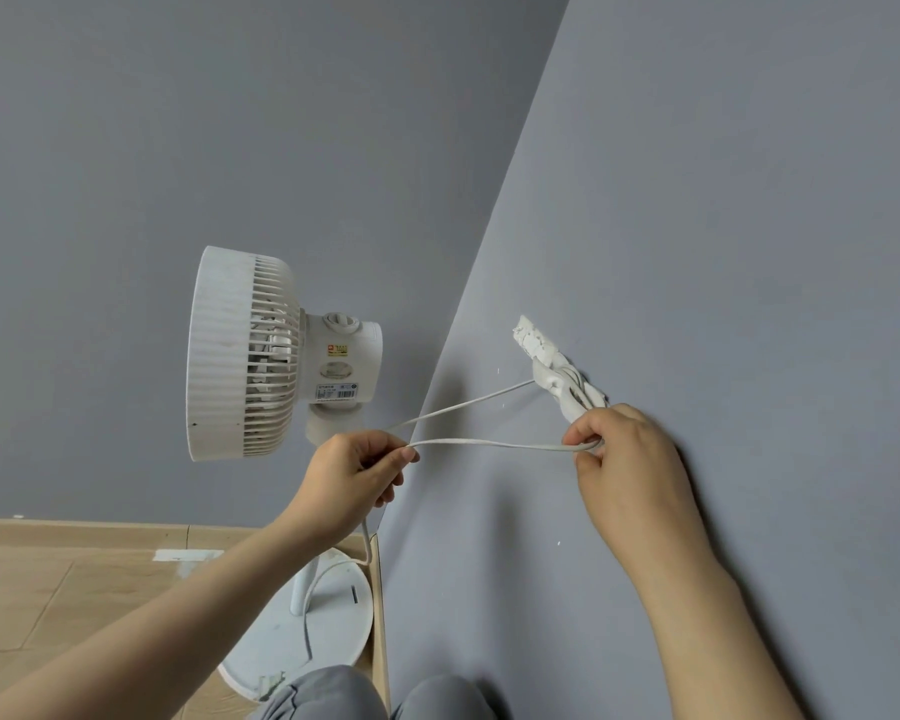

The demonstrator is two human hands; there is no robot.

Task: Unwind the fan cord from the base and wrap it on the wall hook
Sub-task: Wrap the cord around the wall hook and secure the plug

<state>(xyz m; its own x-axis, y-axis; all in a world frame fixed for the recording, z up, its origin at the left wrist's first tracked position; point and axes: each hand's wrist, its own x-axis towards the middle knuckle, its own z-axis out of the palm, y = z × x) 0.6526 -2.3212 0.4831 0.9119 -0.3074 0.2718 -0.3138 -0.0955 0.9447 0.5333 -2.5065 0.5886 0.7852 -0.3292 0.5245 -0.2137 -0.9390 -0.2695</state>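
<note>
With the cord [489, 445] off the base [307, 636] and pinched by both left hand [357, 475] and right hand [619, 459] beside the wall hook [557, 371], which seemingly carries several turns, hold it taut and lay each loop snugly

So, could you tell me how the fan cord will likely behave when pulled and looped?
The fan cord looks floppy: it doubles back sharply at the left hand toward the right hand. It probably wraps easily, given the turns bunched on the wall hook. It seems light, as finger pinches carry it.
</note>
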